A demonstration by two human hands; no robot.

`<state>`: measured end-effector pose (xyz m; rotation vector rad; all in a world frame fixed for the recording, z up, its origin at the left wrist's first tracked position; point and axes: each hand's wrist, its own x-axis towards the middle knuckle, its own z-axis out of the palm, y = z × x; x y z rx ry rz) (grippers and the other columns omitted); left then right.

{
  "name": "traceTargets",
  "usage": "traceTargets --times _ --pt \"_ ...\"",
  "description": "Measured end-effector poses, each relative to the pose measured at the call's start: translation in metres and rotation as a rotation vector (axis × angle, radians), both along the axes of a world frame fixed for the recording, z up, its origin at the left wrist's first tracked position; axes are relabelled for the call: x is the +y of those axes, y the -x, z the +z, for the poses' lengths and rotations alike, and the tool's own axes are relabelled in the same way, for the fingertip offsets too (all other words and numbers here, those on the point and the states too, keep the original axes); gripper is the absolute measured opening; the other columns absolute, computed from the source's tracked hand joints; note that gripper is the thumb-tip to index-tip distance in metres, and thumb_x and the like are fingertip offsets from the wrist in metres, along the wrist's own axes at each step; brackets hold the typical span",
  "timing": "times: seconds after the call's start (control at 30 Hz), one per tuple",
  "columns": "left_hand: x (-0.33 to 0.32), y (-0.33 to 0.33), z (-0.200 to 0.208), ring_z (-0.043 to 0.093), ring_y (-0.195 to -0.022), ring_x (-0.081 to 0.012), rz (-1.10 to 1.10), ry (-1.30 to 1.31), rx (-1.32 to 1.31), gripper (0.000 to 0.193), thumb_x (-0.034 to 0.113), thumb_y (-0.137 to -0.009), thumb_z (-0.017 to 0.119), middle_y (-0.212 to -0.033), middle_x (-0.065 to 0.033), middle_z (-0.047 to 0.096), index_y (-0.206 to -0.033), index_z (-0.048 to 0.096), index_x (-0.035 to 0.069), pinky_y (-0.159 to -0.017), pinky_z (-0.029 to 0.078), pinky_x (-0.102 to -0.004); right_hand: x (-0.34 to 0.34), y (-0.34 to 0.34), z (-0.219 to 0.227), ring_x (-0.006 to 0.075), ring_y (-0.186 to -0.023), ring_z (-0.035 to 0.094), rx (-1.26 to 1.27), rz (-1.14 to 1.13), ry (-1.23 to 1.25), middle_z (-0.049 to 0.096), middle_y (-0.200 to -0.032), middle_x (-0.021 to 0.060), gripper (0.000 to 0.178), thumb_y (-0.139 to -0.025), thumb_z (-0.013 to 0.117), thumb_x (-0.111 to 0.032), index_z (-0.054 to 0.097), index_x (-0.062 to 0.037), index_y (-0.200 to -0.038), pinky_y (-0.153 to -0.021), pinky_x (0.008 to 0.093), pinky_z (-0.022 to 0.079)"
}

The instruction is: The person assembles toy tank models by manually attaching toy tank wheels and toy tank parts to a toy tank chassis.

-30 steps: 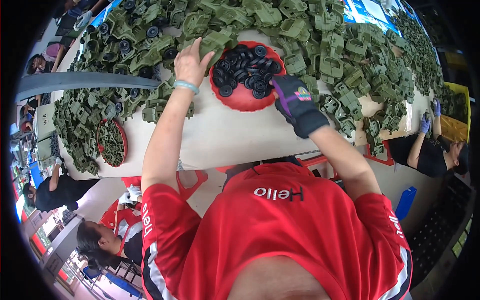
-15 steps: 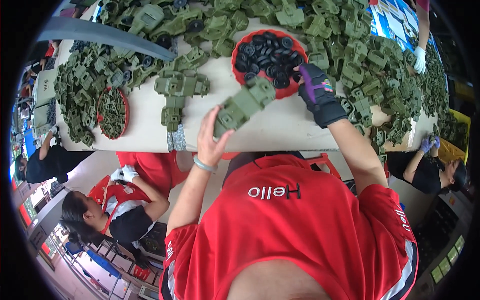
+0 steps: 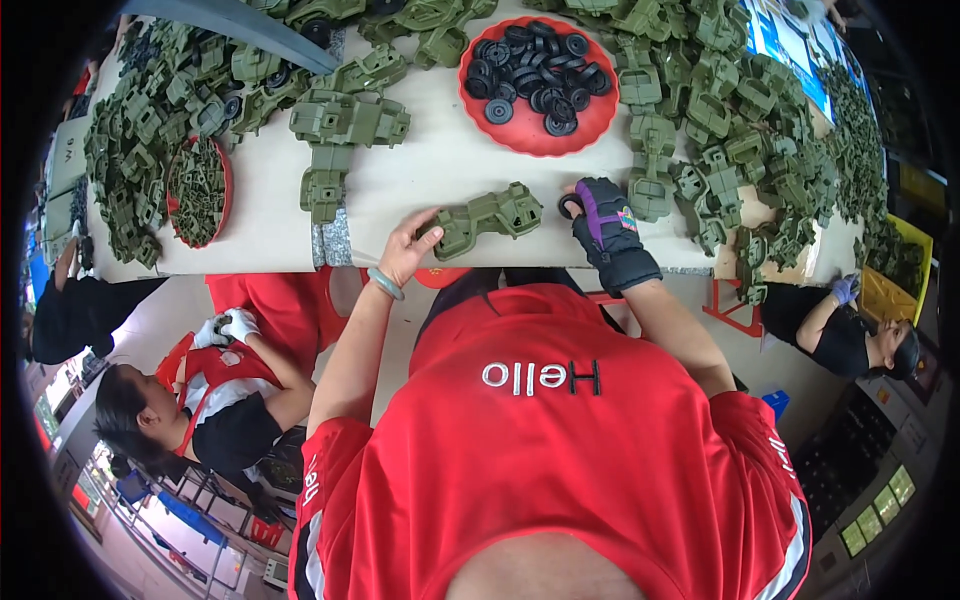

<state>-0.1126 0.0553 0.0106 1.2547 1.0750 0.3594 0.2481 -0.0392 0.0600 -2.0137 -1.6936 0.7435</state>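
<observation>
My left hand is closed on the left end of an olive-green plastic toy vehicle body, held on its side just above the table's near edge. To its right, my right hand, in a black and purple fingerless glove, pinches a small black toy wheel between thumb and fingers. A short gap separates the wheel from the vehicle body. Beyond both hands sits a red scalloped dish with a heap of black wheels in it.
Green vehicle bodies lie left of the dish, and large heaps of them cover the table's right and far left. A red basket holds small green parts. A grey bar crosses the upper left. Co-workers sit on both sides.
My right hand has come back from the dish toward me with a wheel in its fingers. My left hand has lowered the vehicle body and turned it more level.
</observation>
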Motion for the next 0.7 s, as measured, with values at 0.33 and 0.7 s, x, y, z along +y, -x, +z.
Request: traceTargets --times 0.33,0.7 --pt "-0.006 -0.060 0.054 0.043 -0.138 -0.0347 -0.299 -0.965 0.568 0.087 0.036 -0.072 0.089 -0.148 -0.0107 0.047 -0.147 0.052 0.012 -0.114 0.036 -0.0511 -0.002 -0.004 0.002 0.0401 -0.104 0.063 -0.212 0.198 0.139 0.068 -0.104 0.0176 0.042 -0.077 0.077 -0.011 0.067 -0.0079 -0.118 -0.090 0.0477 0.052" --pt "-0.005 -0.079 0.045 0.040 -0.140 -0.0367 -0.537 -0.955 0.670 0.084 0.028 -0.068 0.092 -0.148 -0.0116 0.043 -0.143 0.055 0.024 -0.114 0.033 -0.0641 -0.023 0.013 -0.003 0.0181 -0.101 0.066 0.752 -0.184 0.335 0.070 -0.116 0.0076 0.042 -0.088 0.075 -0.006 0.064 -0.0041 -0.129 -0.089 0.0340 0.054"
